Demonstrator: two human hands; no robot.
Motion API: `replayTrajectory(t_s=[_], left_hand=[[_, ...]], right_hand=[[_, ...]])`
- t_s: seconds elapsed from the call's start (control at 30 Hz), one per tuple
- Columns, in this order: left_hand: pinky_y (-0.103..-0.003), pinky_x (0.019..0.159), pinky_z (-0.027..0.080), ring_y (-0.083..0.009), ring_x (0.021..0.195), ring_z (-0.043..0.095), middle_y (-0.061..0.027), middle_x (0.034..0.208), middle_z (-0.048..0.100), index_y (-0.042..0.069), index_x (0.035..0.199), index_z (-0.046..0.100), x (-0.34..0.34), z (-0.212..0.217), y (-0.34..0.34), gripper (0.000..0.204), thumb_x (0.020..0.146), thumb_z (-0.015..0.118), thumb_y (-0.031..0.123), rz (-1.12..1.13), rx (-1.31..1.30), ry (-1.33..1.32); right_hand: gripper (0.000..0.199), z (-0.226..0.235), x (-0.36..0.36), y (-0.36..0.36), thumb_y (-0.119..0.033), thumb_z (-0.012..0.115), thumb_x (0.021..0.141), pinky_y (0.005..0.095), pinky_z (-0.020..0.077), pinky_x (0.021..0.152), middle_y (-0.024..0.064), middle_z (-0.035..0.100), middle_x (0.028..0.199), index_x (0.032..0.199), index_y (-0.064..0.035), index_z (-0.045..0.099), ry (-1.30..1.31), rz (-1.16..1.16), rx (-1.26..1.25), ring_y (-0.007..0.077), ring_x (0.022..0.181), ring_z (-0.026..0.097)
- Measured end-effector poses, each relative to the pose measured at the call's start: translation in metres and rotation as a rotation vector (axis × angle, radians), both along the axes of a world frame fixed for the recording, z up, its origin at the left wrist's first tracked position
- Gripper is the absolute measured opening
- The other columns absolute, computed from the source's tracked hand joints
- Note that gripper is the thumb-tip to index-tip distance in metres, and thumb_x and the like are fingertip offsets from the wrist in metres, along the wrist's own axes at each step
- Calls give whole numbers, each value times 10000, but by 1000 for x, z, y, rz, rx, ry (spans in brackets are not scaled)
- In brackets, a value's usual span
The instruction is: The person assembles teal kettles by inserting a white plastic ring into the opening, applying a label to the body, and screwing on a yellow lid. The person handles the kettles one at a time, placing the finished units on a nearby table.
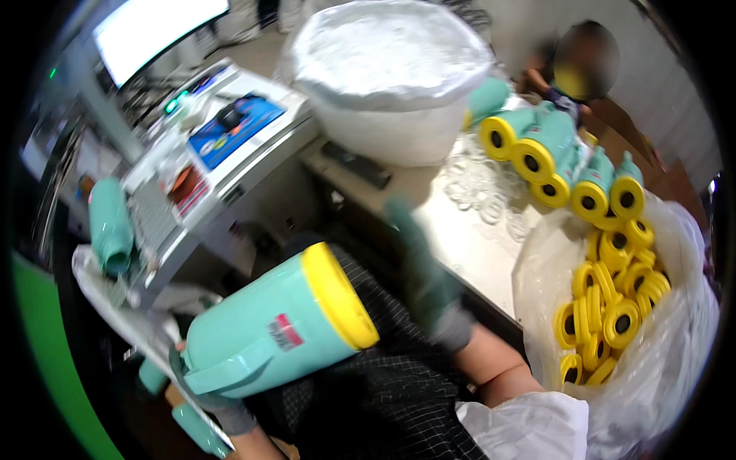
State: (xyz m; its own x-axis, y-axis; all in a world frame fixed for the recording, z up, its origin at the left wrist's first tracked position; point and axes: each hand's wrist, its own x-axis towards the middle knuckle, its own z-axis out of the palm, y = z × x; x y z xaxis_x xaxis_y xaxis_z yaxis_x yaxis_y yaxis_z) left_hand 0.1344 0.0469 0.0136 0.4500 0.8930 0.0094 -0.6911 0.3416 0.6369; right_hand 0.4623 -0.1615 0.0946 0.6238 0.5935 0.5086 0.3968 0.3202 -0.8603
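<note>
A teal jug with a yellow ring-like end piece lies tilted across my lap, its yellow end up and to the right. My left hand, in a grey-green glove with bare fingertips, grips it around its lower left end by the handle; part of that hand is hidden behind the jug. To the right of the jug, my right hand is raised in a similar glove and blurred by motion. Its fingers look stretched out, and nothing shows in it. It is near the edge of the white table.
Several white rings lie on the table beside upright white sack. Teal jugs with yellow ends are stacked behind. Yellow ring caps fill a clear plastic bag at right. Left stands a cluttered desk; another person sits at back right.
</note>
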Motion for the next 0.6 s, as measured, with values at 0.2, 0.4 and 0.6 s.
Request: replayTrajectory(t_s=[0.2,0.4,0.6], left_hand=[[-396,970,502,-260,1088,616,-145,1184,614,-30,1195,593,62,37,-42,361,1064,485,288,346,959,931],[-352,878,573,-252,995,681,-176,1136,678,-46,1226,645,92,89,-69,563,907,728,410,120,1263,658],[-439,995,515,-316,1193,572,-203,1408,477,8,1499,400,129,62,-61,839,786,790,216,276,1400,458]], right_hand=[[596,-48,-28,-24,-464,518,1066,342,479,850,130,560,1079,1330,64,598,110,-209,-21,204,952,561],[469,-87,28,-33,-436,495,1105,342,581,926,105,724,1113,1252,-18,649,1155,116,132,198,988,697],[452,-104,146,-68,-384,442,1085,450,577,1001,112,643,1331,1408,-87,550,1155,-9,613,272,1204,645]])
